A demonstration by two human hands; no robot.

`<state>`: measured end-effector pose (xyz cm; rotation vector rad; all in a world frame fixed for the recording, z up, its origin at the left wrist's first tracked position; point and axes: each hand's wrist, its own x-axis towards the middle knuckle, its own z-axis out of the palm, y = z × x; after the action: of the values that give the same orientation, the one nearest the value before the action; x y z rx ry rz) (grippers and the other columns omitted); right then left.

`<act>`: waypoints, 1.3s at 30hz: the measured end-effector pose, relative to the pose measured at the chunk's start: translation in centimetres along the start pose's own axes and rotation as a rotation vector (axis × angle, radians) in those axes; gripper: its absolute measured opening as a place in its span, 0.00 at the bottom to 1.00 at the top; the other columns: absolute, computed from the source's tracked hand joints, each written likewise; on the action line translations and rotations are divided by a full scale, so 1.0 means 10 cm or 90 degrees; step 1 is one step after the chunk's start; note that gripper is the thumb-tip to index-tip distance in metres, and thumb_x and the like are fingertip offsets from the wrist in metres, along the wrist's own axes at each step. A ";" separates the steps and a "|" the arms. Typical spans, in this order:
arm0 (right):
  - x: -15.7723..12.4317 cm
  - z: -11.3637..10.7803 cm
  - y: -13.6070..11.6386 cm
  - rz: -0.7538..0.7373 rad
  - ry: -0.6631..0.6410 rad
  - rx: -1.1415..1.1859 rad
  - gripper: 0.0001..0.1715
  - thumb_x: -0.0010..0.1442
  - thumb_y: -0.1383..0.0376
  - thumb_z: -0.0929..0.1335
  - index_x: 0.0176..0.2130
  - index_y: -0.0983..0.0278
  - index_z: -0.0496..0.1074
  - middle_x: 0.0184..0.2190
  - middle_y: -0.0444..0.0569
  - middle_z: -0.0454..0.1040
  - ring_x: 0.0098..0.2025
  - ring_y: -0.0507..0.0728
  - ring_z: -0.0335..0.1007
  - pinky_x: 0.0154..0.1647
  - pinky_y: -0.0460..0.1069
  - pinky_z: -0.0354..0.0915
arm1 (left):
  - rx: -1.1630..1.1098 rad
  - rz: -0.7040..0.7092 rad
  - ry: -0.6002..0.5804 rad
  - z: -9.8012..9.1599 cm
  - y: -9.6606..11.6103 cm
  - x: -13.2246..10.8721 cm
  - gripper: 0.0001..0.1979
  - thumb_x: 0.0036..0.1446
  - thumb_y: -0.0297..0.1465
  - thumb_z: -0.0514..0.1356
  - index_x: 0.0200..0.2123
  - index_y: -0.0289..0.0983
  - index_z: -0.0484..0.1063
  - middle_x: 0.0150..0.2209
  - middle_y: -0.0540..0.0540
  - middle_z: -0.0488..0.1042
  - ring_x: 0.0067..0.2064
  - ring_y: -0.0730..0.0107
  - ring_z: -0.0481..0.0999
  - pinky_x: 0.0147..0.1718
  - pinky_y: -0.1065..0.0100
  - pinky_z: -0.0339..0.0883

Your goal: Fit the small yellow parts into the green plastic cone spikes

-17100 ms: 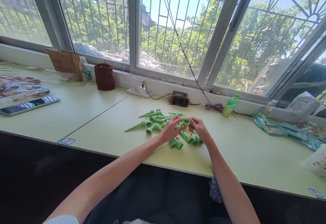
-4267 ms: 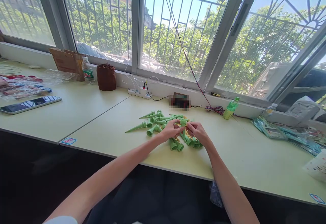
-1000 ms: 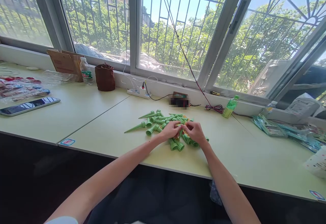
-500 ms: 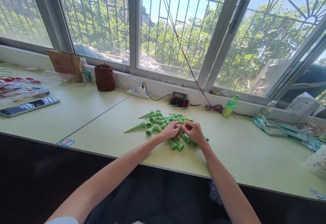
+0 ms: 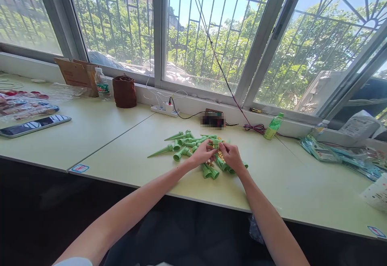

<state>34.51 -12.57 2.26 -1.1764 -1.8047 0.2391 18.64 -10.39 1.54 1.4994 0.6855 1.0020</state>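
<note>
Holding one green spike [image 5: 216,142] near its cap in the left hand [image 5: 201,154], right over the green pile [image 5: 179,154] on the desk [image 5: 121,149], probably for steadiness, with the right hand [image 5: 230,156] close alongside, can't make out its grip.

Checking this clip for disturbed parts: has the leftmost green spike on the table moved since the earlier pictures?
No. The leftmost green spike shows no visible shift: it lies at the same spot and angle against the sticker to its left.

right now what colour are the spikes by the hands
The spikes are light green; head view.
</note>
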 end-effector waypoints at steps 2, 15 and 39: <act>0.01 0.00 0.01 0.016 0.005 0.005 0.28 0.65 0.48 0.58 0.20 0.62 0.56 0.16 0.41 0.53 0.20 0.50 0.47 0.23 0.47 0.47 | -0.024 0.011 -0.003 0.01 0.01 0.00 0.26 0.49 0.41 0.68 0.41 0.37 0.56 0.24 0.54 0.69 0.20 0.74 0.72 0.18 0.73 0.65; 0.02 -0.03 0.02 0.095 -0.027 0.119 0.30 0.63 0.45 0.59 0.20 0.62 0.60 0.13 0.41 0.55 0.18 0.50 0.49 0.19 0.47 0.48 | 0.142 0.188 0.028 0.00 -0.01 -0.06 0.17 0.55 0.36 0.61 0.42 0.40 0.57 0.37 0.49 0.71 0.22 0.75 0.74 0.20 0.73 0.68; 0.05 0.00 0.03 0.119 -0.026 0.325 0.29 0.57 0.41 0.64 0.24 0.60 0.56 0.16 0.37 0.48 0.17 0.48 0.43 0.17 0.47 0.47 | 0.027 0.043 0.060 0.00 0.08 0.04 0.32 0.59 0.55 0.49 0.21 0.33 0.70 0.22 0.43 0.71 0.21 0.72 0.68 0.17 0.70 0.61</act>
<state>34.64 -12.01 2.33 -0.9719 -1.5386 0.7870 18.75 -10.24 2.36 1.5281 0.7301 1.1210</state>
